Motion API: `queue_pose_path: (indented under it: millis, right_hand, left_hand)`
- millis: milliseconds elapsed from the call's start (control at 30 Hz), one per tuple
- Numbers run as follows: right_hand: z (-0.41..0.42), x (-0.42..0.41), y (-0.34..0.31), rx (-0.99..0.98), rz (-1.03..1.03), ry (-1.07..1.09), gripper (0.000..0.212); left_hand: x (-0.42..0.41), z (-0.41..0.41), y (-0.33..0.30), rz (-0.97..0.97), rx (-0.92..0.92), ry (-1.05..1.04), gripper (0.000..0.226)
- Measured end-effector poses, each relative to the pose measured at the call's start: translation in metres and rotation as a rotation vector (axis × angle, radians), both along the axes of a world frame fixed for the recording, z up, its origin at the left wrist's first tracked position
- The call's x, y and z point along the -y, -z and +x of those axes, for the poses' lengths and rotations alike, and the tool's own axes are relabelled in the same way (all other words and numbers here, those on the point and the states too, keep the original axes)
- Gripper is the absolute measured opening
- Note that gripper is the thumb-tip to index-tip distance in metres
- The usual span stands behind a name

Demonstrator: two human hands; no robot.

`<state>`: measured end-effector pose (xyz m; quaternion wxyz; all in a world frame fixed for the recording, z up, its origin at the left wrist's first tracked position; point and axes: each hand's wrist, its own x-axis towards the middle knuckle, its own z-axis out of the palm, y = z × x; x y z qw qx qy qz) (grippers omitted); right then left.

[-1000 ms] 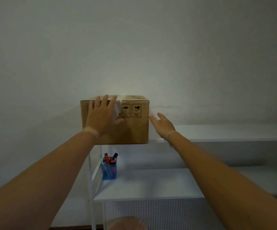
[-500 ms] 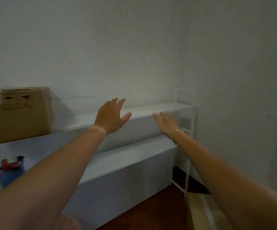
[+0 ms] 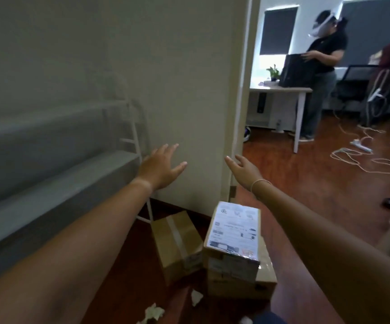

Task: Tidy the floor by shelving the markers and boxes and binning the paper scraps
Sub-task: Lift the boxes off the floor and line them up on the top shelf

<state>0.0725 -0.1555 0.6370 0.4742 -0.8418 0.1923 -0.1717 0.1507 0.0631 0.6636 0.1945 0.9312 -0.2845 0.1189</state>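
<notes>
Boxes [image 3: 232, 249] below empty hands [image 3: 160, 168] (floor)

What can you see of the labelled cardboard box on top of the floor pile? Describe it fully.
The labelled box is brown cardboard with a white printed shipping label covering its top, apparently under glossy clear film. It is closed and rests on a larger cardboard box on the wooden floor, beside a taped box. Neither hand touches it.
</notes>
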Motion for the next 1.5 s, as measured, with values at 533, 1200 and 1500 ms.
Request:
queue_pose_path:
  millis: [533, 1200, 1500]
  right_hand:
    - [0.022, 0.149, 0.238, -0.254, 0.201, 0.245, 0.06]
    - [0.086, 0.19, 0.449, -0.264, 0.779, 0.344, 0.043]
    - [0.107, 0.157, 0.387, -0.33, 0.825, 0.15, 0.042]
  left_hand:
    - [0.175, 0.083, 0.223, -0.029, -0.477, 0.068, 0.065]
    - [0.208, 0.155, 0.453, -0.452, -1.352, -0.183, 0.047]
    - [0.152, 0.151, 0.377, -0.503, -1.351, -0.288, 0.047]
